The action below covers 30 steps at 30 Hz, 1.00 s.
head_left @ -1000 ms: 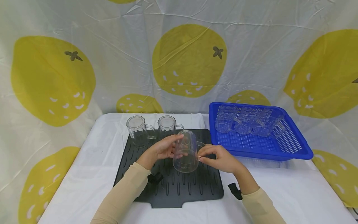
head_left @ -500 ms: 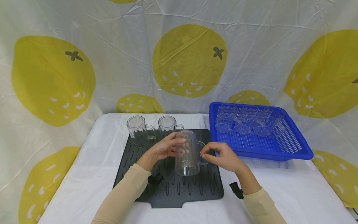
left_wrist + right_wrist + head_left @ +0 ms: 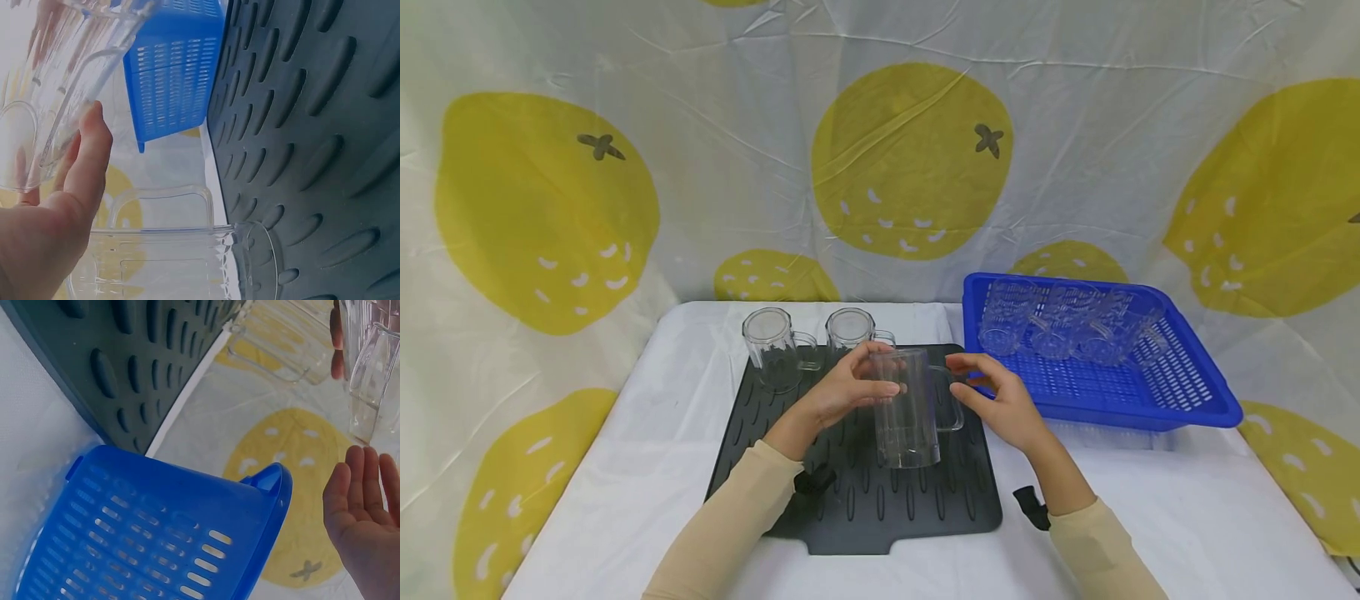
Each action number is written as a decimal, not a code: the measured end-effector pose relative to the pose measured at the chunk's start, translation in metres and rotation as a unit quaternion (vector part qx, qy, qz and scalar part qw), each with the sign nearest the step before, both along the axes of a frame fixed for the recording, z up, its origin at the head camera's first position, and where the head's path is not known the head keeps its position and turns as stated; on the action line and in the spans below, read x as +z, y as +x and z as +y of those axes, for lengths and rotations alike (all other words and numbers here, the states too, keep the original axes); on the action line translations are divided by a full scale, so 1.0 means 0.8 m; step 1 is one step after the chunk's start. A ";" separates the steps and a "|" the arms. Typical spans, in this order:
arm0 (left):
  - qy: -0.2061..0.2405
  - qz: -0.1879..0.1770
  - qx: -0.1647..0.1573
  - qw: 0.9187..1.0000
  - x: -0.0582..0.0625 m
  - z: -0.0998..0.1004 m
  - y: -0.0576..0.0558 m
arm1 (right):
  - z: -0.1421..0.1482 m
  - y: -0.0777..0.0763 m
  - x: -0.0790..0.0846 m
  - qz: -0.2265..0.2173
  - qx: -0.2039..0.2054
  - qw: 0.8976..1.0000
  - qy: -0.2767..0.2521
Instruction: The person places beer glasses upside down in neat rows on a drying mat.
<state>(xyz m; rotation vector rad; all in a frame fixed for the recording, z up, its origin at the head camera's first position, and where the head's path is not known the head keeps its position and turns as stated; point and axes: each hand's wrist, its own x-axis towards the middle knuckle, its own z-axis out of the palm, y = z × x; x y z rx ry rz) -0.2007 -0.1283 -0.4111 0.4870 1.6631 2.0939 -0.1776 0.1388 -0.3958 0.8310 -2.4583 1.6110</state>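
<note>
A clear mug point(image 3: 912, 429) is held above the dark ridged mat point(image 3: 850, 525). My left hand point(image 3: 838, 393) grips its upper part, with the thumb on the near side and fingers behind. The mug's handle point(image 3: 957, 408) points right. In the left wrist view, the fingers point(image 3: 90, 150) press against the mug's clear wall point(image 3: 69, 69). Beside the handle, my right hand point(image 3: 1003, 406) has loosely bent fingers. The right wrist view shows that hand point(image 3: 369, 515) just apart from the mug point(image 3: 369, 394). Two more clear mugs point(image 3: 777, 358) stand on the mat's back left part.
A blue perforated basket point(image 3: 1101, 408) stands at the back right of the white-covered table point(image 3: 1150, 483). Several clear mugs point(image 3: 1052, 329) lie in it. Behind the table hangs a pale curtain point(image 3: 722, 150) with yellow fruit prints.
The mug has turned more upright in my left hand, and its handle has swung to the right. My right hand has come off the handle and its fingers have spread.
</note>
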 end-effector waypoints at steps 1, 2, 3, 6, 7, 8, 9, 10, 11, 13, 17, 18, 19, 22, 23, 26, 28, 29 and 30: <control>0.003 0.007 -0.002 1.000 0.000 0.000 0.000 | 0.000 0.000 0.000 -0.002 0.001 1.000 -0.001; 0.006 0.013 -0.004 1.000 0.000 -0.001 0.000 | 0.000 -0.001 0.000 -0.005 0.003 1.000 -0.003; 0.008 0.021 -0.007 1.000 0.000 -0.001 0.000 | 0.001 -0.001 0.000 -0.007 0.005 1.000 -0.006; 0.007 0.042 -0.012 0.999 0.000 -0.002 0.001 | 0.001 -0.002 0.000 -0.017 0.008 1.000 -0.011; 0.009 0.046 -0.014 0.999 0.001 -0.002 0.001 | 0.001 -0.002 0.000 -0.020 0.009 1.000 -0.012; 0.009 0.049 -0.017 0.999 0.002 -0.002 0.001 | 0.001 -0.002 -0.001 -0.023 0.009 1.000 -0.012; 0.010 0.052 -0.019 0.998 0.002 -0.002 0.002 | 0.001 -0.002 -0.001 -0.027 0.009 1.000 -0.011; 0.012 0.056 -0.022 0.998 0.003 -0.002 0.003 | 0.001 -0.001 -0.001 -0.031 0.007 0.999 -0.010; 0.013 0.060 -0.024 0.998 0.004 -0.002 0.003 | 0.001 -0.001 -0.001 -0.034 0.006 0.999 -0.009; 0.014 0.068 -0.028 0.997 0.005 -0.002 0.003 | 0.001 -0.002 -0.001 -0.038 0.005 0.999 -0.006; 0.001 0.090 -0.034 0.995 0.006 -0.003 0.004 | 0.001 -0.003 -0.002 -0.046 0.001 0.999 0.000; -0.003 0.095 -0.036 0.995 0.006 -0.003 0.003 | 0.001 -0.003 -0.002 -0.046 0.000 0.999 0.003; -0.005 0.099 -0.041 0.994 0.006 -0.003 0.003 | 0.001 -0.003 -0.003 -0.045 -0.001 0.999 0.007; -0.013 0.116 -0.055 0.992 0.006 -0.003 0.002 | 0.002 -0.004 -0.004 -0.035 -0.001 0.999 0.023; -0.015 0.123 -0.060 0.990 0.006 -0.003 0.001 | 0.003 -0.004 -0.004 -0.027 -0.002 0.999 0.030; -0.027 0.146 -0.070 0.986 0.004 -0.002 -0.001 | 0.004 -0.006 -0.004 -0.002 -0.012 0.998 0.055; -0.042 0.156 -0.068 0.985 0.004 -0.001 -0.001 | 0.005 -0.007 -0.004 0.009 -0.020 0.997 0.067; -0.051 0.159 -0.064 0.984 0.005 0.000 -0.001 | 0.005 -0.008 -0.003 0.014 -0.023 0.997 0.073; -0.059 0.160 -0.060 0.984 0.005 0.000 -0.002 | 0.005 -0.009 -0.003 0.015 -0.025 0.997 0.077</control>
